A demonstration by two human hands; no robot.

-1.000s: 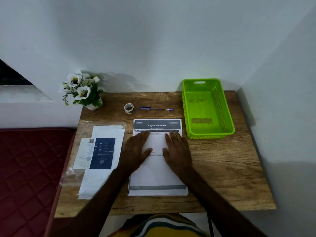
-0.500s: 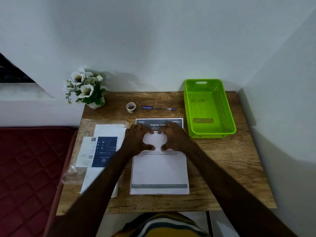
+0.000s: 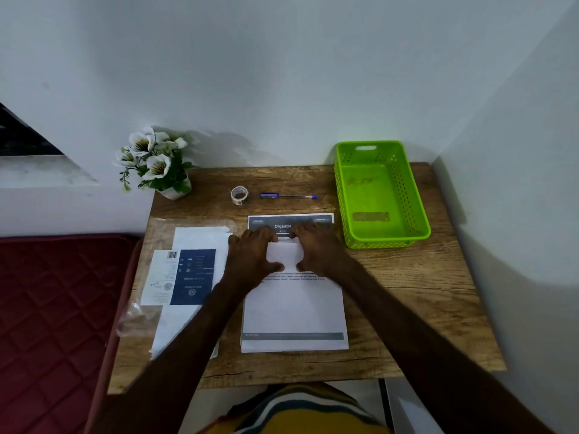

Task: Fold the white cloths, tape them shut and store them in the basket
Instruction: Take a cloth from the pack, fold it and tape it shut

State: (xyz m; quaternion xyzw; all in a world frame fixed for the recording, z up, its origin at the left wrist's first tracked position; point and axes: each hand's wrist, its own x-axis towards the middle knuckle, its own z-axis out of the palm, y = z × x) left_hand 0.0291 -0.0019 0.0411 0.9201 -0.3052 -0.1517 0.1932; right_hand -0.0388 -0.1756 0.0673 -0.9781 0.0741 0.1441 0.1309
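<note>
A white printed sheet (image 3: 294, 311) headed "Organize" lies in the middle of the wooden table (image 3: 407, 314). My left hand (image 3: 252, 256) and my right hand (image 3: 318, 250) lie palm down on its upper part, fingertips near the dark header and thumbs pointing toward each other. Left of it sits a clear plastic pack (image 3: 185, 239) holding white cloth with a blue and white label. A small roll of tape (image 3: 239, 195) stands behind the sheet. The lime green basket (image 3: 416, 211) stands at the back right with nothing inside.
A blue pen (image 3: 288, 196) lies right of the tape. A small pot of white flowers (image 3: 156, 164) stands at the table's back left corner. Walls close the back and right sides. A dark red quilted mattress (image 3: 53, 324) lies to the left.
Both hands slid up the sheet from its middle to just below the header, the fingers bending a little. My head moved slightly nearer the table.
</note>
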